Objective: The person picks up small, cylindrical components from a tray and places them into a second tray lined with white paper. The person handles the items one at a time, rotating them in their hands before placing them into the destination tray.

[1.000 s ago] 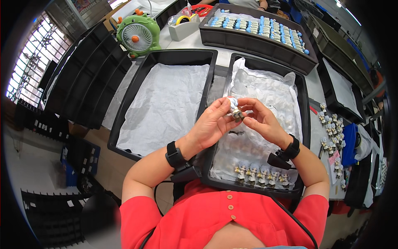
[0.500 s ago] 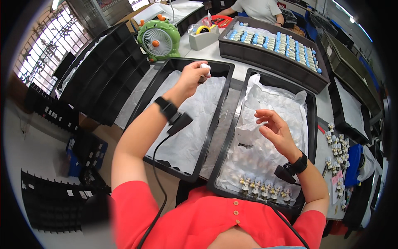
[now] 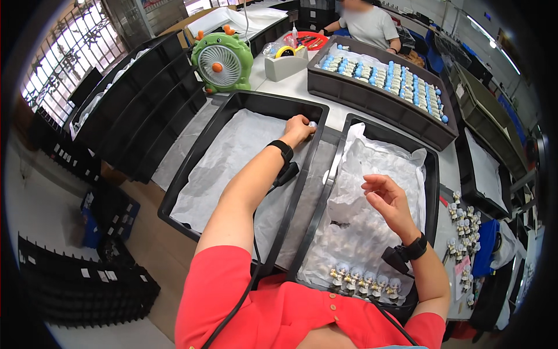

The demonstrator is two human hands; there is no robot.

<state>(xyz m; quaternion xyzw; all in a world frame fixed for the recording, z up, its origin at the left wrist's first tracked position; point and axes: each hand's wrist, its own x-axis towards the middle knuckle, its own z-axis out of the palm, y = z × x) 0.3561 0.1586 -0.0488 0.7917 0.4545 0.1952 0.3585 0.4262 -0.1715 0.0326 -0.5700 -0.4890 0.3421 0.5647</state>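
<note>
My left hand (image 3: 298, 129) is at the far right corner of the left black tray (image 3: 168, 203), its fingers closed round a small figurine (image 3: 313, 124). Only the figurine's pale bluish-white head shows; the hand hides the rest. White sheeting (image 3: 224, 157) lines that tray. Over the right black tray (image 3: 431, 174) hovers my right hand (image 3: 388, 200), fingers curved and apart, with nothing in it. At that tray's near end, several pale-haired figurines (image 3: 365, 283) lie in a row on crumpled white sheeting (image 3: 372, 154).
Beyond the trays stand a green fan (image 3: 224, 61), a grey holder with tape (image 3: 286, 64) and a dark crate (image 3: 372, 93) of blue-and-white pieces. A person (image 3: 372, 29) sits behind it. More figurines (image 3: 463, 227) cluster on the table at right. Black trays (image 3: 133, 110) are stacked at left.
My left hand has moved right and lower with the figurine, from above the left tray's far end to its far right corner. My right hand stays over the right tray.
</note>
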